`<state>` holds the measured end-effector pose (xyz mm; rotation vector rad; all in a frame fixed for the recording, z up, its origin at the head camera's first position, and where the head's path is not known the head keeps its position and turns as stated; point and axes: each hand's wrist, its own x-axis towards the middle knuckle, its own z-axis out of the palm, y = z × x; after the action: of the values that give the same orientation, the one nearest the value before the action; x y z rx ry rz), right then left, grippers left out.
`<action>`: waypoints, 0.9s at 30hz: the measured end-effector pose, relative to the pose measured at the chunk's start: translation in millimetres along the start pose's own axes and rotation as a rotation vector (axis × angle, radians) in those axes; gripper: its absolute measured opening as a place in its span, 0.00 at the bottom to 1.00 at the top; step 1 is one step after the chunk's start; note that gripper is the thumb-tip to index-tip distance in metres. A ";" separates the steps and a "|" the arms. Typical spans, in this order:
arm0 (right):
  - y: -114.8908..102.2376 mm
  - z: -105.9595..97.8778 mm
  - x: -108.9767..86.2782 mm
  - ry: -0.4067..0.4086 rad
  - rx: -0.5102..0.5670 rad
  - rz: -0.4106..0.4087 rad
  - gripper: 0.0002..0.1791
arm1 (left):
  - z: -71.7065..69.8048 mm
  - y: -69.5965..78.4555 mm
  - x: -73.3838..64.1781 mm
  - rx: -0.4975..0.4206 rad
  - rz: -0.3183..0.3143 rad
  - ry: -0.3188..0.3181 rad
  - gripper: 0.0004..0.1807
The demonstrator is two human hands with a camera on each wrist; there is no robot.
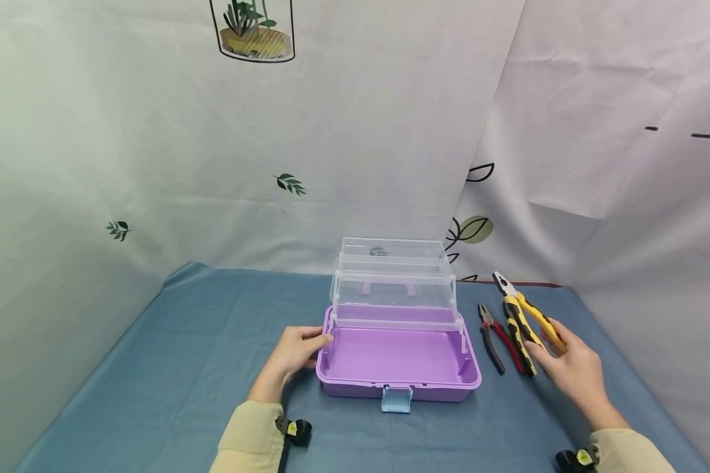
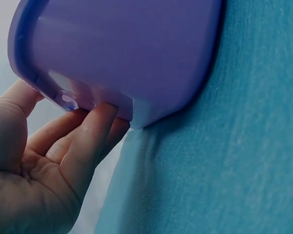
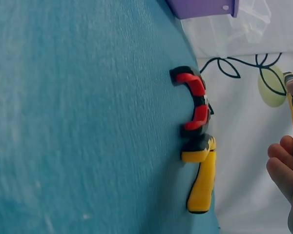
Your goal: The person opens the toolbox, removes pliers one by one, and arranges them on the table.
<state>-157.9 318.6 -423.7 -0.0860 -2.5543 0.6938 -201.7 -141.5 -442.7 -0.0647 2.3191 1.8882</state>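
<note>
A purple toolbox [image 1: 399, 391] with its clear lid raised stands on the cloth-covered table. My left hand [image 1: 296, 351] grips its left side, thumb at the rim and fingers against the outer wall, as the left wrist view shows. To the right, my right hand [image 1: 576, 371] holds yellow-and-black pliers [image 1: 544, 320] by the handles, their metal nose pointing away. Beneath them lie other yellow-and-black pliers [image 3: 201, 187], partly hidden in the head view. Beside these are red-and-black pliers [image 1: 494, 351].
A blue cloth [image 1: 213, 394] covers the table. White printed fabric [image 1: 213, 118] hangs behind and along both sides. At the toolbox's front hangs a pale blue latch [image 1: 396, 399]. Inside the toolbox the purple floor shows bare.
</note>
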 end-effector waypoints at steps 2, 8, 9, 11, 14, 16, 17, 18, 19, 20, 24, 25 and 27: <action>1.7 -1.4 -0.1 -0.009 0.000 0.011 0.38 | 0.4 -0.4 0.2 -0.004 -0.005 0.002 0.23; 8.1 -5.9 1.3 -0.027 0.003 0.035 0.37 | 2.1 -0.9 0.5 -0.017 -0.011 0.018 0.22; 9.2 -6.4 1.5 -0.033 0.007 0.043 0.37 | 2.4 -0.6 0.1 -0.019 -0.008 0.020 0.22; 11.3 -7.3 1.9 -0.044 0.015 0.058 0.38 | 2.8 0.1 -0.4 -0.020 -0.005 0.025 0.21; 14.9 -7.6 2.9 -0.058 0.024 0.082 0.38 | 2.8 0.7 -0.9 -0.029 -0.007 0.028 0.21; 17.6 -7.4 4.0 -0.062 0.019 0.095 0.39 | 2.7 0.5 -0.9 -0.029 -0.005 0.031 0.21; 19.2 -7.4 4.8 -0.064 0.018 0.100 0.39 | 2.8 0.3 -0.7 -0.029 -0.005 0.033 0.21; 20.7 -7.4 5.6 -0.067 0.015 0.104 0.39 | 2.9 -0.1 -0.3 -0.027 -0.004 0.034 0.21; 22.1 -7.6 6.4 -0.070 0.011 0.107 0.40 | 3.1 -0.5 0.2 -0.024 -0.005 0.036 0.21; 23.5 -7.6 7.1 -0.071 0.002 0.109 0.40 | 3.4 -0.9 0.5 -0.020 -0.006 0.040 0.21; 27.7 -8.1 9.4 -0.081 -0.016 0.121 0.41 | 5.1 -0.4 0.9 -0.008 -0.012 0.057 0.20; 28.2 -8.2 9.5 -0.083 -0.017 0.125 0.41 | 5.6 0.8 0.0 -0.007 -0.015 0.061 0.20; 29.0 -8.5 10.2 -0.088 -0.016 0.134 0.41 | 6.6 6.0 -4.0 -0.009 -0.016 0.066 0.20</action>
<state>-164.8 349.6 -427.1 -0.2392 -2.6569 0.7423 -198.0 -134.1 -437.6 -0.1491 2.3455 1.9166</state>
